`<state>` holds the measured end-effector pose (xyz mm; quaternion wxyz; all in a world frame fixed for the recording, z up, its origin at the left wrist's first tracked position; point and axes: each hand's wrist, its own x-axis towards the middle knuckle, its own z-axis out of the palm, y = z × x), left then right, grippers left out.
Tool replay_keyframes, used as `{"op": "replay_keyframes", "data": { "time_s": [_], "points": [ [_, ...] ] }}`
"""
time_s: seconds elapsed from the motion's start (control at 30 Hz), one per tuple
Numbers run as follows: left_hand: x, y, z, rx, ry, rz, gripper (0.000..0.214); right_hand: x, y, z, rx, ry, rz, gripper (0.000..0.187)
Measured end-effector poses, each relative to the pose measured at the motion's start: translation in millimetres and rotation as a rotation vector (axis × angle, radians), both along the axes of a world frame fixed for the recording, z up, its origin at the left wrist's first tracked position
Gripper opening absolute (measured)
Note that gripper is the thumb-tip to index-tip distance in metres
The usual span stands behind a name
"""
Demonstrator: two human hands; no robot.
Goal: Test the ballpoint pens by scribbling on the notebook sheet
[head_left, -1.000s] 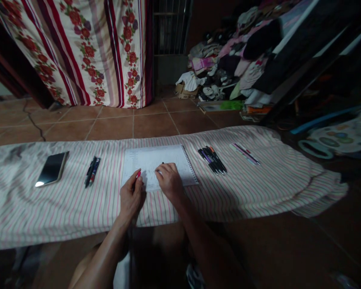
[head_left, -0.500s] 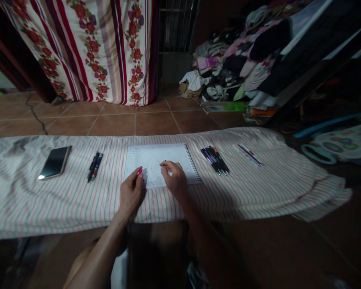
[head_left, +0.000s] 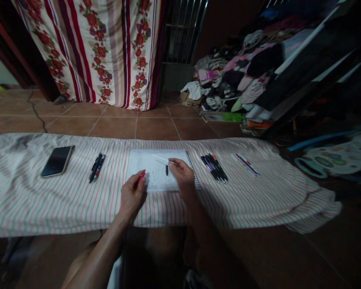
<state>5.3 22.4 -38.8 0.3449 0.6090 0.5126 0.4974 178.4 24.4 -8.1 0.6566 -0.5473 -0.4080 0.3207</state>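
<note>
Clamping a thin pale rod [head_left: 159,158] between its fingers [head_left: 178,163], the right hand [head_left: 184,174] overlies a notebook [head_left: 158,182], a black piece [head_left: 167,170] just beside them. The left hand [head_left: 132,190] pinches a pink object [head_left: 141,176].

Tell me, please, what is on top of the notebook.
On the notebook, a small black piece seems to lie beside the right hand. This hand and the left hand cover parts of the notebook; anything beneath them cannot be seen.
</note>
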Motion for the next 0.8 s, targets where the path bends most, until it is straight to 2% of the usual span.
{"op": "replay_keyframes", "data": {
  "time_s": [0.1, 0.23, 0.33, 0.43, 0.6, 0.8],
  "points": [
    [-1, -1, 2.9, 0.043, 0.002, -0.027, 0.027, 4, 1, 0.9, -0.032, 0.161, 0.024, 0.028],
    [-2, -2, 6.9, 0.058, -0.021, 0.003, 0.021, 10, 4, -2.1, -0.058, 0.287, 0.057, 0.029],
    [-2, -1, 10.0, 0.056, -0.060, 0.021, 0.018, 12, 6, -1.2, -0.069, 0.314, 0.074, 0.029],
    [-2, 0, 12.5, 0.055, -0.104, -0.026, 0.016, 10, 5, 2.2, -0.092, 0.340, 0.127, 0.026],
    [-2, 3, 9.5, 0.015, -0.285, -0.067, 0.012, 3, 3, 6.0, -0.055, 0.353, 0.210, 0.018],
    [-5, 6, 12.1, -0.002, -0.321, -0.051, 0.018, -1, 4, 4.4, -0.025, 0.342, 0.220, 0.015]
  ]
}}
